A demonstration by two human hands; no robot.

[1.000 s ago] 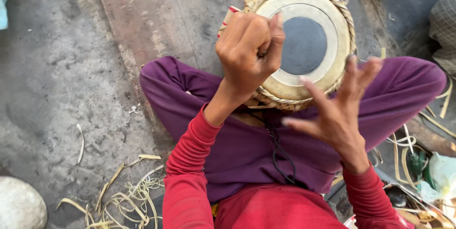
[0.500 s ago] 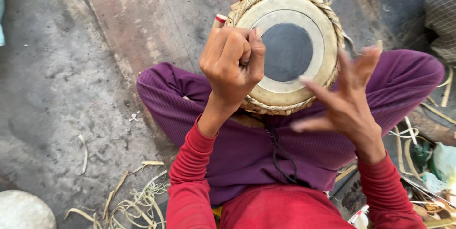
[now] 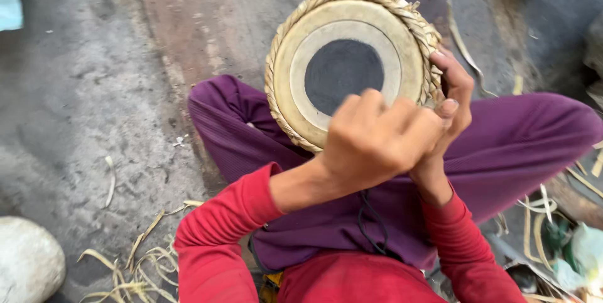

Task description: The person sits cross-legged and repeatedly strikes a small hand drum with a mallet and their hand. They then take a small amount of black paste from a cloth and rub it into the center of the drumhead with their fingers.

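Pale straw strips [image 3: 135,259] litter the grey floor at the lower left, near a rounded stone [image 3: 25,265]; more strips lie at the right. A round drum [image 3: 348,64] with a black centre and braided rim rests between purple-trousered knees [image 3: 239,127]. The left hand [image 3: 377,143], curled into a loose fist, crosses over the drum's near edge and hides part of it. The right hand [image 3: 452,99] cups the right rim, fingers bent against the braid.

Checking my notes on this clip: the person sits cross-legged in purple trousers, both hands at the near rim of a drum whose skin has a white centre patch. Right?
Not quite. The head view shows the drum with a black centre patch, not white. The rest holds: purple trousers, left hand and right hand at its near rim.
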